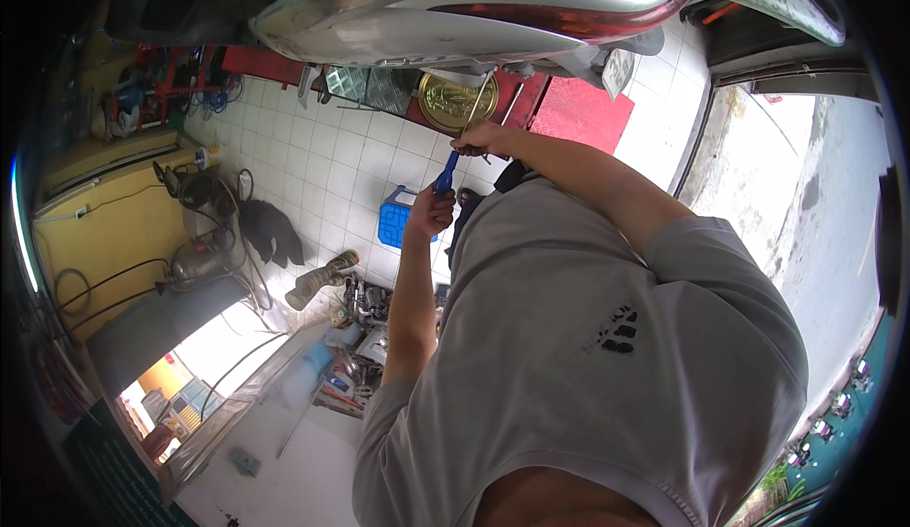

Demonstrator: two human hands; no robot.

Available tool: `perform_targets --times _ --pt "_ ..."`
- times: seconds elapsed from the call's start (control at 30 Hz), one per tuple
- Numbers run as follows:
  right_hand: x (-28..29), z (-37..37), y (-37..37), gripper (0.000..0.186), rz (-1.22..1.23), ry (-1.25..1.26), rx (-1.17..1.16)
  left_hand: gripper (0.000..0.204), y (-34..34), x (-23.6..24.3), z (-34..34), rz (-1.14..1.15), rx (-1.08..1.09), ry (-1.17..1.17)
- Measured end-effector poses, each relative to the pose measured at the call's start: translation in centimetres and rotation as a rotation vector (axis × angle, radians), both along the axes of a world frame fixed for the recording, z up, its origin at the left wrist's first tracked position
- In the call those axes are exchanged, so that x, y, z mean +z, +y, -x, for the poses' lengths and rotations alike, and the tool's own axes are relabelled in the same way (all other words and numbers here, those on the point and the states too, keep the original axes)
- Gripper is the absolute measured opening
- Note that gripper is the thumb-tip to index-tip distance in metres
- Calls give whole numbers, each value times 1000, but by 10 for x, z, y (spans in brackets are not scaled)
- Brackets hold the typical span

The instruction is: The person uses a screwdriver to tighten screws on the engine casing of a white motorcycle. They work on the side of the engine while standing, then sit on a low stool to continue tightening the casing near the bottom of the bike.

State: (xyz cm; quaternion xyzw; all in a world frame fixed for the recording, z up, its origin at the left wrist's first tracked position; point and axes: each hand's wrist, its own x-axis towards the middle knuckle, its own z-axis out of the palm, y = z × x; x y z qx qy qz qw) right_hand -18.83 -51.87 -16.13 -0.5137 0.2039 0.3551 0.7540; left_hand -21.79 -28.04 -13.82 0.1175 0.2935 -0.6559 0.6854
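Note:
My left hand (433,212) is closed around the wide end of a blue tapered object (445,174), which looks like a tool handle. Its narrow end points up to my right hand (482,136), whose fingers are closed on a thin metal rod (479,100). The rod slants up toward the underside of a silver motorbike (531,29) with a red strip along its body. Whether rod and blue object are one piece is hidden by my fingers. Behind the rod, a round gold-coloured embossed plate (441,100) lies on a red lift platform (583,115).
Below my hands stands a blue plastic stool (393,224) on white floor tiles (322,157). To the left are hoses with a compressor-like machine (199,257), a dark cloth (272,233) and a muddy boot (318,281). Several metal parts (365,304) crowd beside a white surface (246,432).

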Motion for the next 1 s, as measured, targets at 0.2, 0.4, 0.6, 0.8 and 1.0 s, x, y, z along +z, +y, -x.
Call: perform_targets --times 0.2,0.4,0.6,0.8,1.0 --pt "-4 1 -1 16 17 -1 -67 49 -2 4 16 -42 253 109" --pt "13 4 -2 23 30 54 32 49 2 4 16 -115 237 -129" --pt "19 8 5 32 -101 165 157 41 -6 12 22 -300 109 -457" --pt "14 4 8 30 -125 257 156 23 -7 -23 30 -805 -230 -1287" --pt "-1 6 10 25 -57 272 76 28 -36 6 39 -1277 -269 -1901"
